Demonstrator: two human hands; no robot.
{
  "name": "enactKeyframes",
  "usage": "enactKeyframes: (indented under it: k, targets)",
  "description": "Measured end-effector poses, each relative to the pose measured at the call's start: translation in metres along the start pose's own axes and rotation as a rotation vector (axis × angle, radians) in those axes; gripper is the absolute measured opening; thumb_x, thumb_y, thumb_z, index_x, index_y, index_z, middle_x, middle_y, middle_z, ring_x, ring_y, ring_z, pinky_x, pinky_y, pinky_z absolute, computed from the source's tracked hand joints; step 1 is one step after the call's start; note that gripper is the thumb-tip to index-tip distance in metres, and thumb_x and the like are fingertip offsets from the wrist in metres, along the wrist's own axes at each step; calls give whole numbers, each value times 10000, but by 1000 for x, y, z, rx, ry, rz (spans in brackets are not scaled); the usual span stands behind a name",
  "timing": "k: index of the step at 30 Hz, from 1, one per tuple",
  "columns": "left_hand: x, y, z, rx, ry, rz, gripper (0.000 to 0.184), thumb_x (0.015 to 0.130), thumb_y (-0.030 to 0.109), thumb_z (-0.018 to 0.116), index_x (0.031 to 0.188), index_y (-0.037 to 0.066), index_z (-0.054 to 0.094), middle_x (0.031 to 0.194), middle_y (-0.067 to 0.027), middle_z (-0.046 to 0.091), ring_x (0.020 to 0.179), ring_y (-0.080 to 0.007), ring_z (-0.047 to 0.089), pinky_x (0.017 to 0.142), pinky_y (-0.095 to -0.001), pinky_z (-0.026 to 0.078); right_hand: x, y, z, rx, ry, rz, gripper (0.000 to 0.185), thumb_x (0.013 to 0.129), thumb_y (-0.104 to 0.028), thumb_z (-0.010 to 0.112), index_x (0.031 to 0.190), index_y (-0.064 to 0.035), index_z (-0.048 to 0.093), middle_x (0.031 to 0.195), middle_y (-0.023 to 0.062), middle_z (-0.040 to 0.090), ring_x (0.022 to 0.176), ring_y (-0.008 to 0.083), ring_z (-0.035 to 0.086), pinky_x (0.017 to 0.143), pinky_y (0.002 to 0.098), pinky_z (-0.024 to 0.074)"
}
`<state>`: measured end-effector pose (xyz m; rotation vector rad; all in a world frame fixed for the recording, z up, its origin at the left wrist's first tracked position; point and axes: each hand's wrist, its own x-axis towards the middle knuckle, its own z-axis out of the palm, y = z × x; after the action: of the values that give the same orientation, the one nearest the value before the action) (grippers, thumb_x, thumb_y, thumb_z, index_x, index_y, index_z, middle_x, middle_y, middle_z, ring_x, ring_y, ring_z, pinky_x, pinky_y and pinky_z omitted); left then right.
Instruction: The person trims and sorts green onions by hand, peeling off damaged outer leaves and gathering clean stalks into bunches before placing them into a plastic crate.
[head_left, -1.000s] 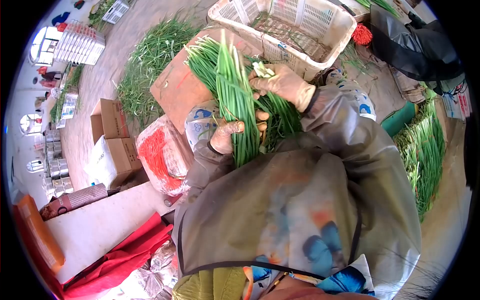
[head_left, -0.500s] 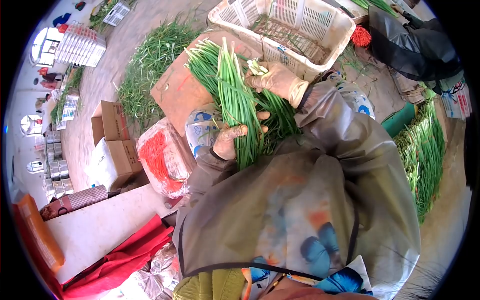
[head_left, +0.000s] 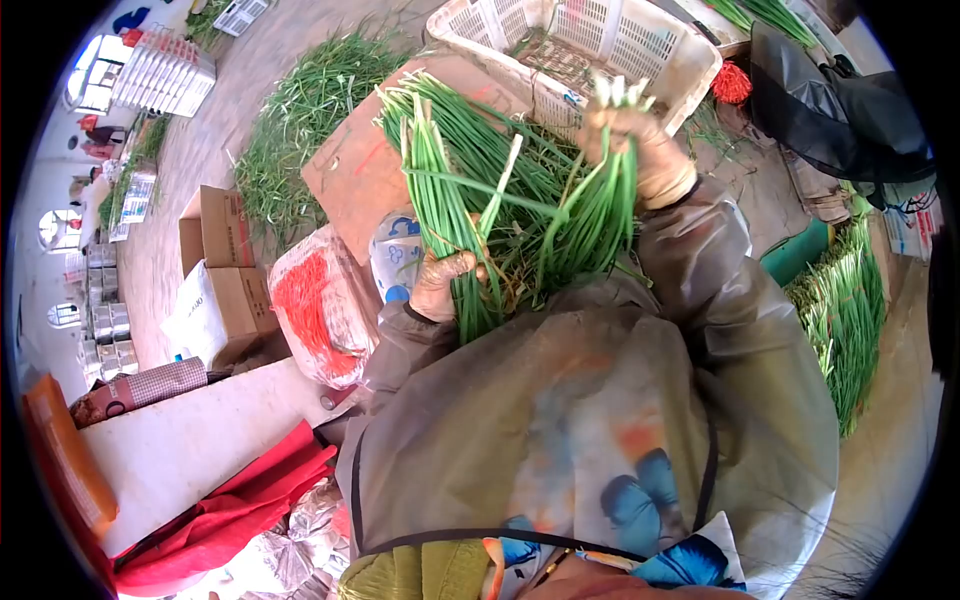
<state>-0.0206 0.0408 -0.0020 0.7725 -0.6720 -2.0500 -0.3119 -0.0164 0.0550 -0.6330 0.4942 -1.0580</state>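
Note:
My gloved left hand [head_left: 445, 284] is closed around the lower, leafy part of a bunch of chives [head_left: 432, 185], whose pale ends point up and away from me. My gloved right hand [head_left: 640, 150] is raised to the right, closed on a second bundle of chives [head_left: 598, 215] just below its white ends; the leaves hang down toward my lap. A few stalks cross between the two bunches. Beyond and between my hands, more chives [head_left: 470, 115] lie on a brown board [head_left: 345, 165].
A white plastic crate [head_left: 570, 95] stands behind the board. Loose greens [head_left: 300, 130] are heaped on the floor at the left. Red ties [head_left: 312, 310] lie on a wrapped block, near a cardboard box [head_left: 245, 310]. Stacked chives [head_left: 845, 320] stand at the right.
My right hand has moved right and away from the left, drawing a bundle of chives apart from the bunch. My left hand keeps its hold, slightly further left.

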Motion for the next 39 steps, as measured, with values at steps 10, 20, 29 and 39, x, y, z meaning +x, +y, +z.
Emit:
enactKeyframes:
  k: [10, 20, 29, 39]
  targets:
    - [-4, 3, 4, 88, 17, 9, 544, 660, 130, 700, 1152, 33, 491, 849, -77, 572, 656, -163, 555, 584, -270, 472, 10, 36, 22, -746, 411, -85, 309, 758, -298, 692, 950, -62, 636, 808, 3, 621, 588, 74, 500, 543, 209, 427]
    - [-9, 11, 29, 3, -147, 120, 763, 669, 229, 709, 1314, 55, 339, 1219, -138, 499, 1109, -239, 489, 952, -370, 399, 36, -27, -37, -927, 615, -484, 380, 790, -294, 666, 1045, -26, 579, 800, 39, 625, 680, 85, 550, 619, 221, 459]
    - [2, 8, 21, 60, -231, 101, 754, 694, 318, 684, 1298, 23, 343, 1293, -158, 425, 1144, -258, 462, 950, -372, 395, 12, -9, 6, -783, 247, -238, 300, 780, -240, 664, 981, -32, 583, 797, 37, 630, 698, 98, 550, 606, 217, 456]
    - [-13, 2, 16, -28, -30, -21, 564, 715, 208, 632, 1207, 13, 440, 1068, -133, 568, 927, -251, 573, 828, -374, 471, 36, 45, 35, -967, -21, 247, 273, 749, -159, 692, 916, 29, 586, 712, 51, 598, 573, 103, 523, 557, 253, 425]
